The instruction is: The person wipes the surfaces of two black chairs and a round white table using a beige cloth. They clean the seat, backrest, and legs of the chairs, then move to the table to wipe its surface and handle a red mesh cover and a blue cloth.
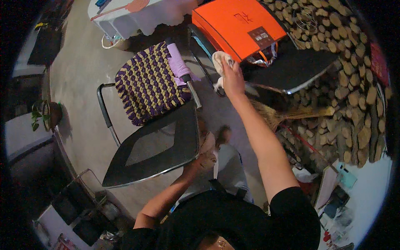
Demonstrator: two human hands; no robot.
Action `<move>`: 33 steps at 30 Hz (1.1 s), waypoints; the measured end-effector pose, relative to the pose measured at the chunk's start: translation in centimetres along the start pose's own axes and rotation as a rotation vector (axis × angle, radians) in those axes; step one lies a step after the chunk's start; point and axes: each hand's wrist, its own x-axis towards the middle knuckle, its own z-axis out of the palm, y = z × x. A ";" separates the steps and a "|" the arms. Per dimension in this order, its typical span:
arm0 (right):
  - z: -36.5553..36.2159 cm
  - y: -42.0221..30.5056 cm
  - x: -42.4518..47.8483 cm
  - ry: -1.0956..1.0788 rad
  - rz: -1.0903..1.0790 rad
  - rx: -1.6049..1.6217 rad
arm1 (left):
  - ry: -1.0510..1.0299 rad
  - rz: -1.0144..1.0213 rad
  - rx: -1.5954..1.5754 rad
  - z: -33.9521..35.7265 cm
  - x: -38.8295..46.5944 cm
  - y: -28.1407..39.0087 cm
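My right hand (233, 82) is closed around a pale crumpled cloth (221, 61), close to the front corner of a large orange gift box (234, 28). The box sits on a black chair (290, 68) with a metal frame. Below it, my left hand (207, 160) is beside the edge of the backrest of a nearer mesh-backed chair (153, 147). Blur hides whether its fingers grip anything. On that chair's seat lies a braided purple and yellow cushion (151, 84). A lilac cloth (177, 62) is draped over its right armrest.
Stacked cut logs (353, 90) line the right side, with a straw broom (281, 115) before them. A table with a white cloth (150, 18) stands at the top, a basket (115, 43) below it. A potted plant (51, 114) is at left.
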 end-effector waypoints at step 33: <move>12.7 -1.1 19.0 0.023 -0.287 -0.325 | 0.317 -0.138 -0.624 -2.6 -2.7 -5.9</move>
